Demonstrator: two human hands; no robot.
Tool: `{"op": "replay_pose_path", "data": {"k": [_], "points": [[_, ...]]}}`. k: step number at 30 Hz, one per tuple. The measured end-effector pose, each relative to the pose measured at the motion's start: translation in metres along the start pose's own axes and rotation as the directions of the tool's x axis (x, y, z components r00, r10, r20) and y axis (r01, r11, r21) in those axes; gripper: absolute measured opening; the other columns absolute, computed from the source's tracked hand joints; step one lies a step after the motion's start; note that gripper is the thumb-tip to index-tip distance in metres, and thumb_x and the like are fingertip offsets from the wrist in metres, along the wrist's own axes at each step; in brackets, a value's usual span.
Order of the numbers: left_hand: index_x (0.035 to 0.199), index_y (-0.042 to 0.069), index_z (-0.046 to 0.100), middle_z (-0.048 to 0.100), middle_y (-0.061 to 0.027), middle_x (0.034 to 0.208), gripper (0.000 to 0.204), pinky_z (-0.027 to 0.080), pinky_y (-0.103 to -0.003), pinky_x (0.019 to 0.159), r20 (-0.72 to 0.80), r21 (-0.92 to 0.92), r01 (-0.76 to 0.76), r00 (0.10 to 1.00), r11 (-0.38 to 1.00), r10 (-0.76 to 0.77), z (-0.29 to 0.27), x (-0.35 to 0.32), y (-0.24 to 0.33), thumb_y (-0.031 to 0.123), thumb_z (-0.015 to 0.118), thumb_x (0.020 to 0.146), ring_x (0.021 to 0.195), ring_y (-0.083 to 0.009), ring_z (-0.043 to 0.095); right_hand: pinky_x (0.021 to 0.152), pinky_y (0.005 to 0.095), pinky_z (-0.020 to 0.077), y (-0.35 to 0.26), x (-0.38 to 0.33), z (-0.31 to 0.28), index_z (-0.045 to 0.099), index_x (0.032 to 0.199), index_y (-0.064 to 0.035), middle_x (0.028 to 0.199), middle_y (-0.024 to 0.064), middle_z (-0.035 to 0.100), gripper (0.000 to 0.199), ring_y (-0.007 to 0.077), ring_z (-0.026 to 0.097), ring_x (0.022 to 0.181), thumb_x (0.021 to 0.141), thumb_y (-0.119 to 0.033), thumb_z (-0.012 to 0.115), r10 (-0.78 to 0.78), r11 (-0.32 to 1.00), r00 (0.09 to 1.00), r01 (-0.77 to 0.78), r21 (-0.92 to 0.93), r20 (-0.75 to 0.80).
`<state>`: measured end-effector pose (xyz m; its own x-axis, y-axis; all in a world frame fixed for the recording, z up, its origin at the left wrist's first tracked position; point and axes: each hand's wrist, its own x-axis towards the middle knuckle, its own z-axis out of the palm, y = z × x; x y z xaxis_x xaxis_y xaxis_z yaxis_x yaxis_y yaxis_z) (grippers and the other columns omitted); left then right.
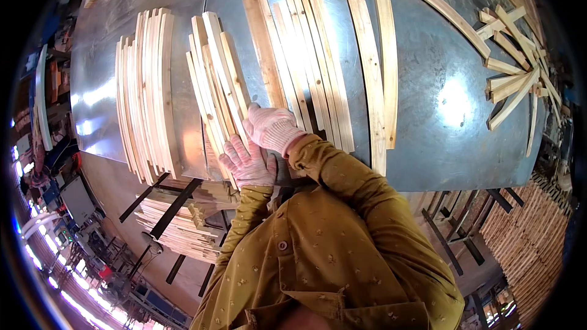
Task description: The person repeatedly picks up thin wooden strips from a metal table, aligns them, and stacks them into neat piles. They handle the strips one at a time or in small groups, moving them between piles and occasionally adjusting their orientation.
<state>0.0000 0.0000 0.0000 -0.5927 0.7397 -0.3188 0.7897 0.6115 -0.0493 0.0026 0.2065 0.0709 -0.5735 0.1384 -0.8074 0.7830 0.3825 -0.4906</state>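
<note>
The bundle of wood strips [215, 76] lies on the metal table [428, 146], left of centre, near ends about level with its front edge. The strips are pale and knotted, far ends uneven. The left hand [246, 162], in a pale glove, rests on the near part, fingers spread, unclenched. The right hand [272, 127], gloved likewise, is bent at the bundle's right side; whether it grasps a strip cannot be told. Below the table, dark bars [176, 209] stand beside a wood stack [180, 235]. Open surface lies between two loose boards [367, 61] and the scrap heap [520, 88] at right.
</note>
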Motion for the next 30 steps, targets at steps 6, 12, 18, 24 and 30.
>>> {"op": "replay_pose_path", "data": {"k": [6, 12, 18, 24, 30], "points": [[0.149, -0.009, 0.02, 0.02, -0.0311, 0.156, 0.1, 0.004, -0.064, 0.117, -0.117, -0.176, 0.078, 0.988, 0.981, -0.099, 0.0, -0.018, 0.001, 0.043, 0.068, 0.078, 0.146, -0.052, 0.012, 0.078, 0.0413, 0.052, 0.131, -0.05, 0.01, 0.05, 0.128, 0.0006, 0.109, 0.0167, 0.06, 0.051, 0.0307, 0.061, 0.093, 0.087, -0.022, 0.069, -0.22, 0.962, 0.089, 0.187, -0.201, -0.971], [0.153, -0.009, 0.009, 0.008, -0.0333, 0.159, 0.104, -0.001, -0.063, 0.118, 0.044, 0.03, 0.058, 0.997, 0.998, -0.059, -0.003, -0.001, 0.014, 0.047, 0.063, 0.083, 0.148, -0.0511, 0.003, 0.096, 0.0462, 0.0497, 0.207, -0.049, -0.001, 0.024, 0.152, -0.0087, 0.14, 0.0168, 0.046, 0.086, 0.0342, 0.052, 0.125, 0.084, -0.027, 0.072, 0.303, 0.898, 0.48, -0.433, 0.078, -0.824], [0.153, -0.008, 0.016, 0.019, -0.0361, 0.156, 0.095, 0.015, -0.058, 0.119, -0.382, -0.166, -0.208, 0.915, 0.964, 0.131, -0.034, 0.028, 0.035, 0.048, 0.059, 0.09, 0.146, -0.0506, 0.018, 0.088, 0.0456, 0.0514, 0.199, -0.043, -0.011, 0.03, 0.152, -0.0101, 0.127, 0.0135, 0.054, 0.079, 0.0307, 0.06, 0.111, 0.088, -0.037, 0.067, 0.387, 0.92, 0.692, -0.249, 0.302, -0.609], [0.145, -0.007, 0.034, 0.044, -0.0302, 0.143, 0.078, 0.022, -0.055, 0.118, -0.431, -0.481, -0.383, 0.886, 0.788, 0.167, -0.138, 0.178, 0.122, 0.022, 0.069, 0.082, 0.138, -0.0432, 0.037, 0.091, 0.0457, 0.0513, 0.215, -0.032, 0.025, 0.041, 0.145, -0.0054, 0.128, 0.0161, 0.052, 0.074, 0.0325, 0.056, 0.115, 0.09, -0.048, 0.067, 0.02, 0.996, 0.378, 0.069, 0.049, -0.926], [0.145, 0.006, 0.043, 0.041, -0.0183, 0.15, 0.066, 0.016, -0.062, 0.114, -0.312, 0.204, -0.346, 0.864, 0.916, 0.396, -0.17, 0.336, 0.179, 0.05, 0.047, 0.096, 0.145, -0.0355, 0.027, 0.081, 0.0379, 0.0556, 0.246, -0.032, 0.021, 0.042, 0.146, -0.0074, 0.124, 0.0174, 0.058, 0.071, 0.0322, 0.063, 0.106, 0.086, -0.028, 0.075, 0.005, 0.984, 0.437, 0.16, 0.084, -0.899]]}}
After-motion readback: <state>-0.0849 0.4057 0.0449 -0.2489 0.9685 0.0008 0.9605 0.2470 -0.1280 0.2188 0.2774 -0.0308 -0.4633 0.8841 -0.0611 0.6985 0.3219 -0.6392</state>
